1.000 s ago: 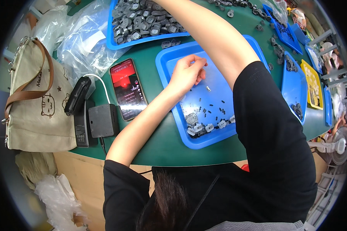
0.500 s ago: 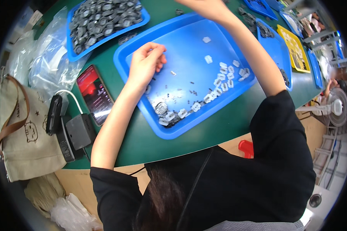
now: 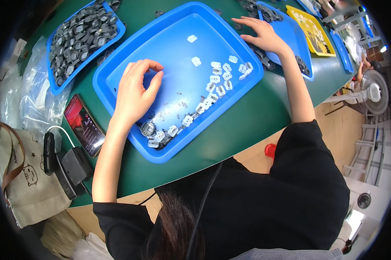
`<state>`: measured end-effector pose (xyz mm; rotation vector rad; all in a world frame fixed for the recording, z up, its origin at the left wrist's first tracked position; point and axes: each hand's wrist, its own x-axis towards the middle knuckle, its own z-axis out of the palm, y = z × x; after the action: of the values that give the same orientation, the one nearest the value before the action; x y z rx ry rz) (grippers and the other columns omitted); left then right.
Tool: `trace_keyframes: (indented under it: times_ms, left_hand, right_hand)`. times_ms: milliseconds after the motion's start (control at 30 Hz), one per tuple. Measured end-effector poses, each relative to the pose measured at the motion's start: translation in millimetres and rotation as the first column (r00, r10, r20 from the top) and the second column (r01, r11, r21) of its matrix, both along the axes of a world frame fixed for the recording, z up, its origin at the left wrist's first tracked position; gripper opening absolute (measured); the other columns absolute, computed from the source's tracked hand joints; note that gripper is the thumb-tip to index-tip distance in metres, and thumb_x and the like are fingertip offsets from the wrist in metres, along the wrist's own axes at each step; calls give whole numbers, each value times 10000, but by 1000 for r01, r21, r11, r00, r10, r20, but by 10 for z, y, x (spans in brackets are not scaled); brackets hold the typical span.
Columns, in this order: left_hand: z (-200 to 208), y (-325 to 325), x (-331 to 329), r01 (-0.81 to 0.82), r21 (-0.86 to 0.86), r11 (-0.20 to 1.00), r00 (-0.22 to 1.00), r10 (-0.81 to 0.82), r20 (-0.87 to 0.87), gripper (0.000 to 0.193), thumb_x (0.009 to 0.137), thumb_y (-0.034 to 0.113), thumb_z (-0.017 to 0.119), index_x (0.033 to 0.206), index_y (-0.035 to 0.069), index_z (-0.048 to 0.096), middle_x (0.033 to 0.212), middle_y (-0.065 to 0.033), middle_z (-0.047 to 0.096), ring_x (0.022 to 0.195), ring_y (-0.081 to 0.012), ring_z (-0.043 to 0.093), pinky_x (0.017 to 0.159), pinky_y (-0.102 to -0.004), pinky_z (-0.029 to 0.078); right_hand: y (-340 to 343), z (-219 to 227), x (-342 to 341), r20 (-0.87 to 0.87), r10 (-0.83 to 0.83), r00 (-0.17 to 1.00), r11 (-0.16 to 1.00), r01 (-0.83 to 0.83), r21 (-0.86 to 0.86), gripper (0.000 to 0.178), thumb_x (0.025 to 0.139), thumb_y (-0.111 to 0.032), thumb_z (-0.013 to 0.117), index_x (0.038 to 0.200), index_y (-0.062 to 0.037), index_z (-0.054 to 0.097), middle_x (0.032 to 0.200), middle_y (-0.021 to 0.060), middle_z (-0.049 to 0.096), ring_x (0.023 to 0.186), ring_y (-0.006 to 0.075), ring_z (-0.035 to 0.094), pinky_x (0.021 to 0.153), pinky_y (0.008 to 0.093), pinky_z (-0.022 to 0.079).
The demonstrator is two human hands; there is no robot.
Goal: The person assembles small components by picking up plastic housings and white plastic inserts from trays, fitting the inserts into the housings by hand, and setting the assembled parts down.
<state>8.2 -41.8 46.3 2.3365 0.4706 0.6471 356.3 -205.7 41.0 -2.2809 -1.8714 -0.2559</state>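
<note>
Five trays show on the green table (image 3: 247, 125): four blue, one yellow. The big blue tray (image 3: 117, 117) in the middle holds about twenty small white plastic blocks (image 3: 217, 80), strung in a loose diagonal from its far side to its near corner, plus one round grey part (image 3: 148, 128) and tiny dark specks. The left hand (image 3: 137, 93) rests inside this tray, fingers curled with the tips pinched together; whether it grips anything I cannot tell. The right hand (image 3: 262, 34) lies flat and empty, fingers spread, on the tray's far right rim. A second blue tray (image 3: 58, 89) at far left is heaped with grey round parts. Left of the big tray lie one phone (image 3: 85, 125) with a red screen, clear plastic bags (image 3: 35, 104) and a beige cloth bag (image 3: 26, 186).
</note>
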Motion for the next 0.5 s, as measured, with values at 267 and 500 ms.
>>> trace_keyframes:
  times_ms: [267,500]
  left_hand:
    - [66,-321,389,265,245,933,964,-252,-86,230,783,154,616,995,66,597,989,-113,573,971,-290,523,858,-374,439]
    - [-61,-615,827,352,291,890,936,-326,-135,275,757,121,671,1013,39,611,1000,-92,563,958,-269,544,834,-372,464]
  right_hand:
    - [114,-1,-190,-148,-163,975,986,156,-60,247,811,-82,587,1043,-145,641,1045,113,586,977,256,596,823,349,485]
    - [-82,185,-397,-81,-91,993,978,105,178,286,805,-135,578,1077,-225,593,929,94,579,869,267,599,766,381,496]
